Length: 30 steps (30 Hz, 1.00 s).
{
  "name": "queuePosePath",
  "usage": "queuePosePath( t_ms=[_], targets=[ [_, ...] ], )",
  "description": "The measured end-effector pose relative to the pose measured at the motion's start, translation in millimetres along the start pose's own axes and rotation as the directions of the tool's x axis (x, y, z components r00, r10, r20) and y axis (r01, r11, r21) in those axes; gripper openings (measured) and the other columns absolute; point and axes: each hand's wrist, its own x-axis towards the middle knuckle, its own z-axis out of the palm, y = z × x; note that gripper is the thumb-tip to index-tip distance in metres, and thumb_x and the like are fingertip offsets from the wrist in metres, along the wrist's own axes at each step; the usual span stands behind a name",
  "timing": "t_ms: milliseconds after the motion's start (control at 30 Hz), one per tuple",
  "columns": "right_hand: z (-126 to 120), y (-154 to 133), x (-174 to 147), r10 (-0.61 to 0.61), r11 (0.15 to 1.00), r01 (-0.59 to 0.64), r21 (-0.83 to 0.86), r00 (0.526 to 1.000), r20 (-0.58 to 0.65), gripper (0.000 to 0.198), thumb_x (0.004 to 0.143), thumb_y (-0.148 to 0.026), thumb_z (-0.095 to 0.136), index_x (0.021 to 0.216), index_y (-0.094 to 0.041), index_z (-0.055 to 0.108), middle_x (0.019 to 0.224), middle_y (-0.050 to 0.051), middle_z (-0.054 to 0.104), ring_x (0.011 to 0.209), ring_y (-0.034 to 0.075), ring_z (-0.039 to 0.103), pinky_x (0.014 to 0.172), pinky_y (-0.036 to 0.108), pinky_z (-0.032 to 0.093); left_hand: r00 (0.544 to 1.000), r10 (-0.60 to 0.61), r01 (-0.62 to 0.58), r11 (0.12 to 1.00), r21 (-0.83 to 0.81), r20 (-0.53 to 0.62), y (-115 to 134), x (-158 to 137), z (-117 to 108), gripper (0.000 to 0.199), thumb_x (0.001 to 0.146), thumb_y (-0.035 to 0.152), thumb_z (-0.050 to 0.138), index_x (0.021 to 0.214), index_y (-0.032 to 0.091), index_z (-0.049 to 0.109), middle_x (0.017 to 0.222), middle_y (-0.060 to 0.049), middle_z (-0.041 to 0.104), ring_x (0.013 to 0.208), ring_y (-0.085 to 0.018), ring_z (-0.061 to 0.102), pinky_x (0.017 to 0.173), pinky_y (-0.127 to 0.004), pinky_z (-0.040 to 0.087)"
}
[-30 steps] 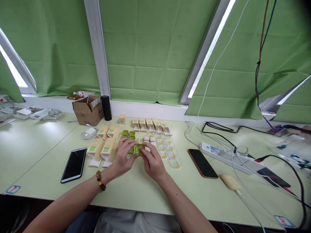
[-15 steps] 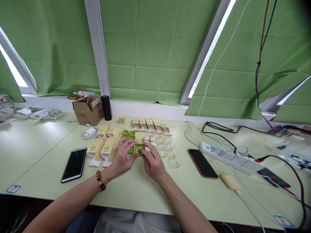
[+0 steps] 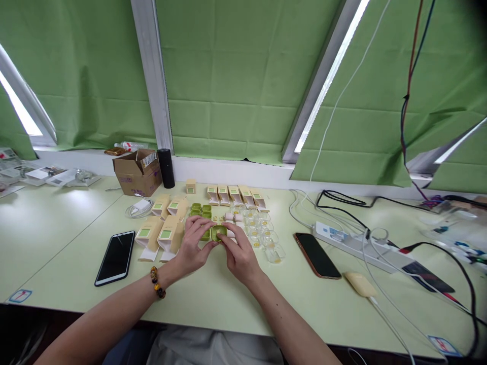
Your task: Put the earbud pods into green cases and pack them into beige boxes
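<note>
The left hand (image 3: 195, 246) and the right hand (image 3: 242, 254) are meeting over the middle of the worktop (image 3: 224, 299), where they are clamping a small green cup (image 3: 219, 233) between their fingers from its two sides. The cup is showing its hollow inside; whether its base is touching the worktop cannot be told. Other green cups (image 3: 206, 215) are standing just beyond the left hand, partly hidden by it. Clear cups (image 3: 274, 253) are lying to the right of the right hand, with small pink pieces (image 3: 229, 217) sitting between the two groups. Open cartons (image 3: 171, 233) are lying to the left, and a row of upright cartons (image 3: 235, 195) is lining the far edge. A white-framed phone (image 3: 115, 257) is lying toward the near left corner, a brown-edged phone (image 3: 317, 255) right of the clear cups.
</note>
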Motion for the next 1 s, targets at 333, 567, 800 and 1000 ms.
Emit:
queuePosePath(
  t_ms=[333, 567, 800, 1000],
  targets=[
    [-1.0, -5.3, 3.6, 0.063, 0.997, -0.063, 0.044, 0.998, -0.01, 0.046, 0.101, -0.006, 0.052, 0.144, -0.023, 0.06, 0.138, 0.02, 0.061, 0.131, 0.031, 0.063, 0.102, 0.051, 0.062, 1.0, 0.011, -0.012, 1.0, 0.008, 0.01, 0.7, 1.2, -1.4, 0.042, 0.096, 0.026, 0.072, 0.136, 0.022, 0.062, 0.124, -0.013, 0.067, 0.12, -0.031, 0.053, 0.104, -0.054, 0.051],
    [-0.9, -4.5, 1.9, 0.087, 0.995, -0.086, 0.055, 0.996, -0.011, 0.04, 0.101, -0.008, 0.053, 0.136, -0.023, 0.066, 0.137, 0.02, 0.062, 0.13, 0.03, 0.064, 0.102, 0.05, 0.062, 1.0, -0.004, 0.004, 1.0, 0.013, 0.028, -2.2, 0.1, -0.1, 0.041, 0.097, 0.027, 0.072, 0.137, 0.022, 0.063, 0.125, -0.013, 0.068, 0.122, -0.032, 0.052, 0.104, -0.055, 0.05],
    [2.7, -3.9, 4.5, 0.444, 0.854, -0.427, 0.298, 0.896, 0.011, 0.02, 0.106, -0.036, 0.055, 0.107, -0.02, 0.067, 0.111, 0.012, 0.072, 0.105, 0.025, 0.07, 0.091, 0.039, 0.059, 0.996, -0.038, 0.04, 0.999, -0.028, 0.076, 2.4, 2.4, -5.5, 0.046, 0.103, 0.023, 0.056, 0.149, 0.022, 0.053, 0.135, -0.015, 0.066, 0.127, -0.032, 0.05, 0.109, -0.056, 0.046],
    [5.8, -1.9, 8.5, 0.709, 0.467, -0.721, 0.512, 0.651, 0.27, 0.054, 0.101, -0.069, 0.052, 0.079, -0.021, 0.061, 0.064, 0.0, 0.061, 0.06, 0.016, 0.058, 0.06, 0.027, 0.048, 0.989, -0.027, 0.034, 0.998, -0.048, 0.144, 5.1, 2.1, -7.4, 0.053, 0.099, 0.022, 0.059, 0.151, 0.021, 0.051, 0.141, -0.016, 0.062, 0.131, -0.034, 0.051, 0.111, -0.059, 0.045]
  ],
)
